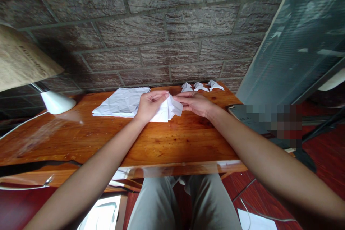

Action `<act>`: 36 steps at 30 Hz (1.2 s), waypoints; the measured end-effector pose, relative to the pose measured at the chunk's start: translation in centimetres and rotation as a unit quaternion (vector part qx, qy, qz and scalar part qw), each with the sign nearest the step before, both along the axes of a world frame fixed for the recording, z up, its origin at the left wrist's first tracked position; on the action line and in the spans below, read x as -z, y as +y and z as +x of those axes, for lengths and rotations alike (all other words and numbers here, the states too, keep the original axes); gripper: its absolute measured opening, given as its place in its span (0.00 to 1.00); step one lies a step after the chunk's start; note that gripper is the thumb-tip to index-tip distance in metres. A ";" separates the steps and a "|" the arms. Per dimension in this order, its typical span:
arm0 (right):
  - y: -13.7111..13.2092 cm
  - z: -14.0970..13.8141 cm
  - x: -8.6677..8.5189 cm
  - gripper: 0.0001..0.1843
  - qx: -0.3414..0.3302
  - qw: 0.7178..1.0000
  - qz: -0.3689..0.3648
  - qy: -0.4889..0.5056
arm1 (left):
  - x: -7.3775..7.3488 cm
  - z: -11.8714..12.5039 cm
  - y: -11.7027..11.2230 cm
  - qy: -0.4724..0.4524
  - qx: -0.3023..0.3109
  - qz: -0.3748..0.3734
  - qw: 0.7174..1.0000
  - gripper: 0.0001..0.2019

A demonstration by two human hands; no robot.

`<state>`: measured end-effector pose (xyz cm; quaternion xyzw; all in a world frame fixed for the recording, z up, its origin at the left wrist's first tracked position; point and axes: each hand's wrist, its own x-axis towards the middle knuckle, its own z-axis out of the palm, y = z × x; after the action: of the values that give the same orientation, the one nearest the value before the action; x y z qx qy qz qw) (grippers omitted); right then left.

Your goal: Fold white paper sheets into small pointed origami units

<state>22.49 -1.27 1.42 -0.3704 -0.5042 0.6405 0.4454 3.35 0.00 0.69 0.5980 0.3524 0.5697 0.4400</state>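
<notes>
Between my two hands is a partly folded sheet of white paper (175, 106), held just above the wooden table. My left hand (150, 104) grips its upper left part, thumb and fingers pinched together near the top. The fingertips of my right hand (194, 102) are closed at the paper's upper right edge. Beside and behind my left hand lies a stack of creased white paper sheets (121, 101). Three small folded paper figures (201, 86) stand in a row at the table's back edge, beyond my right hand.
The wooden table (172, 147) backs onto a brick-patterned wall (145, 28). A lamp with a white base (58, 101) and tan shade (24, 57) stands at the left. A dark flat device (244, 115) sits by the table's right side. White paper (256, 220) and a cable lie on the floor.
</notes>
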 end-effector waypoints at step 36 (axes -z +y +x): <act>-0.2 -0.8 0.0 0.43 0.053 0.989 0.113 -0.079 | 1.1 -0.6 1.4 -0.019 -0.059 0.033 0.998 0.15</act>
<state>21.71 -1.45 1.45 -0.3931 -0.5867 0.5238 0.4762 2.79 1.44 -0.37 0.5796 0.3599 0.6172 0.3919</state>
